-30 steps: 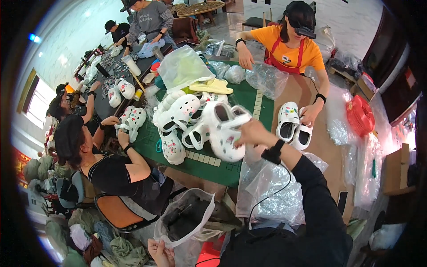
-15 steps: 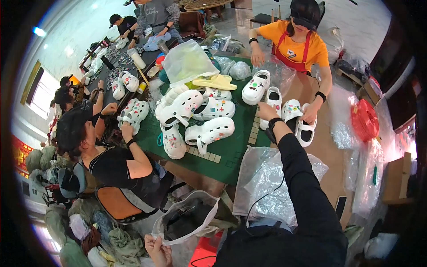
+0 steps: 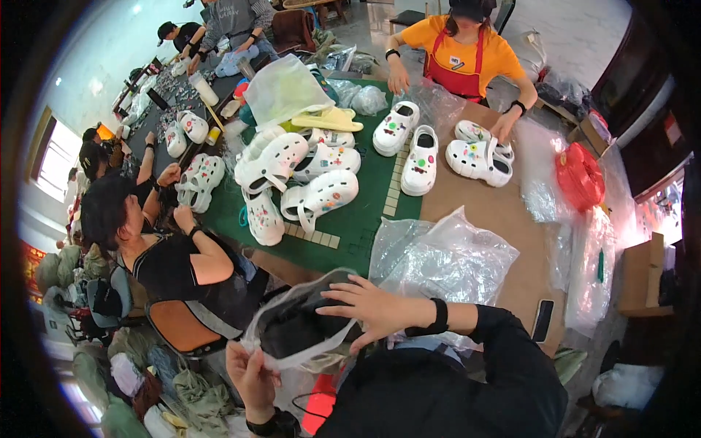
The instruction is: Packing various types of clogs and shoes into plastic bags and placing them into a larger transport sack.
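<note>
My left hand pinches the near rim of a translucent plastic bag, which gapes open in front of me. Across from it, my right hand spreads its fingers at the bag's right side, over the mouth. Something dark shows through the opening. Beyond lies a stack of clear plastic bags on the brown tabletop. Further off, two white clogs with colourful charms stand apart, a far clog and a nearer clog. A co-worker's hand touches another pair of white clogs to the right.
A heap of white clogs covers part of the green mat. Left of it, a seated person in black handles clogs. A phone rests by the table's right edge, with red strapping beyond. A red object is below the bag.
My right hand has left the nearer clog and come back to the bag. The bag has been lifted and its mouth widened. The co-worker's pair now lies turned and overlapping.
</note>
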A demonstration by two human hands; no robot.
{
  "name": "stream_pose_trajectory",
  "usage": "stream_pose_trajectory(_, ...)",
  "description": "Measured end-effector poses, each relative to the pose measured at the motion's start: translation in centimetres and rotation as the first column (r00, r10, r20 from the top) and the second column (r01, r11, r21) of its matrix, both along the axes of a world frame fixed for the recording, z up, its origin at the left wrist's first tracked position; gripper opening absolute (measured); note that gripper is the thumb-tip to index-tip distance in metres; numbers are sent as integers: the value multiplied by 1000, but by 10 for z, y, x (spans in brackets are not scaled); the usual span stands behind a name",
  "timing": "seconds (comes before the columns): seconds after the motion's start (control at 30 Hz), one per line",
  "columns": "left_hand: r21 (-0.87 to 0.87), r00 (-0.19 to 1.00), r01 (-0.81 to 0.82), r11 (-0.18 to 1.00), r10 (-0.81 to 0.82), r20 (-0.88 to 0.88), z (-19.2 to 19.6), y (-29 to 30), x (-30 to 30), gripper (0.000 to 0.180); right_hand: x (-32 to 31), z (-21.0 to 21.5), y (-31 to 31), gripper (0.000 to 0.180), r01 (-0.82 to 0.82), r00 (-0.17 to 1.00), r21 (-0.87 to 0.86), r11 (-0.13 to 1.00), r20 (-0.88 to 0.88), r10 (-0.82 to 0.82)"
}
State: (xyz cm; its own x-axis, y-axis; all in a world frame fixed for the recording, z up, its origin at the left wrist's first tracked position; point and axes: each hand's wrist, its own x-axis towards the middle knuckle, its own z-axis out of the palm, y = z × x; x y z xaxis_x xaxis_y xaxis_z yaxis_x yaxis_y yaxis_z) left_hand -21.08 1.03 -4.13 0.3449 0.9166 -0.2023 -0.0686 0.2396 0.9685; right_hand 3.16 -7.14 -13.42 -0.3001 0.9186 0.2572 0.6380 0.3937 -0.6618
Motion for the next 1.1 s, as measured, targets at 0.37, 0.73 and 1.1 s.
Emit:
stream_pose_trajectory(0.37, 305, 972, 57, 951, -122, 200, 10, 5, 74, 16, 16, 12, -54, 16, 387, 848, 440, 810, 174, -500)
stream_pose_trajectory(0.73, 387, 849, 469, 794, -525, 49, 16, -3, 60, 17, 29, 42, -59, 40, 356, 934, -11, 934, -19, -356)
stream_pose_trajectory(1.1, 216, 994, 42, 975, -62, 85, -11, 20, -20, 14, 137, -169, -140, 42, 941, 35, 257, 221, 574, -818)
